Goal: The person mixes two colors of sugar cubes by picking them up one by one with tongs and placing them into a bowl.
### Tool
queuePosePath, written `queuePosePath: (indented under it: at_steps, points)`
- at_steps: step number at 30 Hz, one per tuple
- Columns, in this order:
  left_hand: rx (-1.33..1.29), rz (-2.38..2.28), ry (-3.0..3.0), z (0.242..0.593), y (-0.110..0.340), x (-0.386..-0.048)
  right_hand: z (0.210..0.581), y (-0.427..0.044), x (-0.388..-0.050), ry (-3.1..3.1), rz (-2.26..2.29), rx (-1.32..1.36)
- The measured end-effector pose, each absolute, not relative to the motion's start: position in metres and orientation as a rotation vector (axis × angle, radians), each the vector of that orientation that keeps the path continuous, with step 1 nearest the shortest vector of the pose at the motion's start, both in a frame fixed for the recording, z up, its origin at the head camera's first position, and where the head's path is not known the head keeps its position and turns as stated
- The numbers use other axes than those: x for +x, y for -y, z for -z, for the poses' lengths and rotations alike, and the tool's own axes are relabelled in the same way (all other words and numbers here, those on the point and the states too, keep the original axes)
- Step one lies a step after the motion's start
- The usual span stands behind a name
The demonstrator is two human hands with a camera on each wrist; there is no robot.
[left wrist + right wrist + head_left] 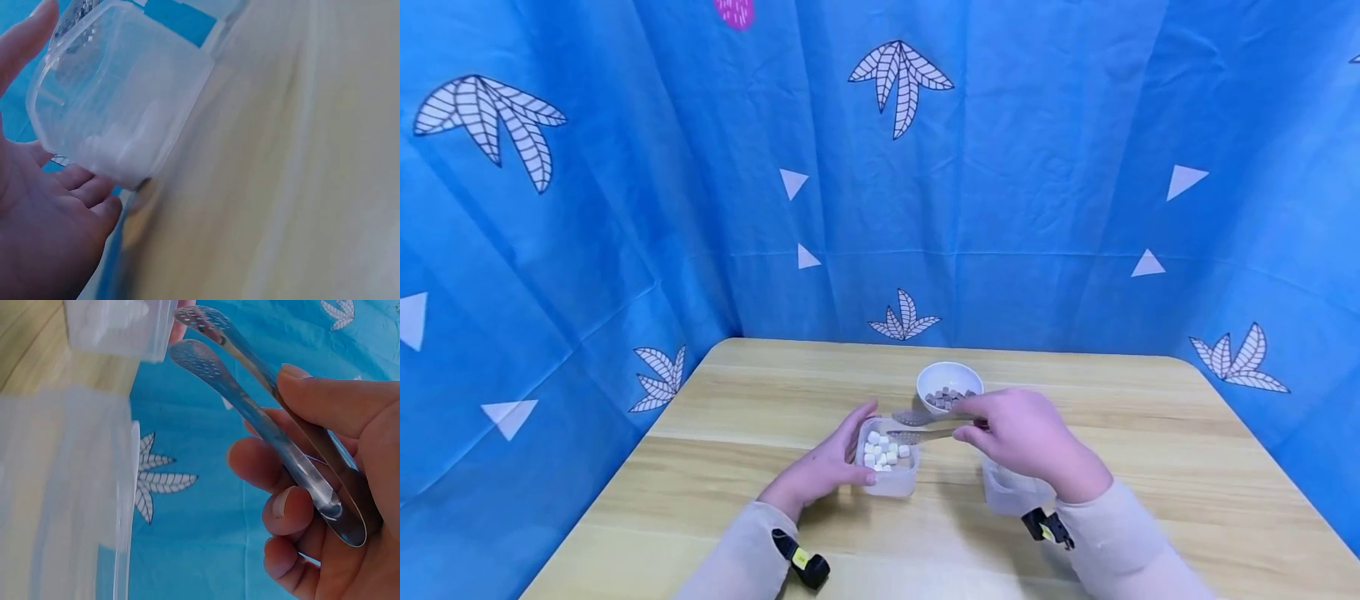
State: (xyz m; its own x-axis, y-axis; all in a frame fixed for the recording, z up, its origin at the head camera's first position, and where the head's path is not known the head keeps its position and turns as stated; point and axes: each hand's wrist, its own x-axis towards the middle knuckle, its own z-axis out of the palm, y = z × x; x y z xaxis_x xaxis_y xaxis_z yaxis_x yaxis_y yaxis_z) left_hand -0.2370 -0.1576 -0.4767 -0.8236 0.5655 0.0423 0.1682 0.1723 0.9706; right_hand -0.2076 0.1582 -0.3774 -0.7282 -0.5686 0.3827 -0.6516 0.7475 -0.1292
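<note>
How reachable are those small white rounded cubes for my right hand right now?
Probably yes: your right hand holds silver metal tongs, tips apart close to the square translucent plastic container, and no lid covers the cubes inside.

Backdrop: blue printed fabric (1037,125) hung behind the table (1150,433) and along both its sides, loosely draped, soft vertical folds throughout. I note a faint horizontal crease across the far stretch, well above the table's edge. Print: white leaf clusters (907,83), outlined and veined in dark line; scattered plain pale triangles (1183,180); one pink motif (735,12) with light dashes, cut off at top, left of centre. Furniture: table pale yellow-brown, wood-grained, streaks running side to side; far corners rounded; far edge just beside the fabric. Light: diffuse, shadows on the tabletop soft-edged.
</note>
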Motion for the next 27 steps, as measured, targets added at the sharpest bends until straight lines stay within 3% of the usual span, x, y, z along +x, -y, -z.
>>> queuePosePath:
  at_steps: [27]
  points:
    - [0.564,-1.659,-2.265,0.488,0.148,-0.232,0.383,-0.101,-0.208,2.793,-0.206,0.776]
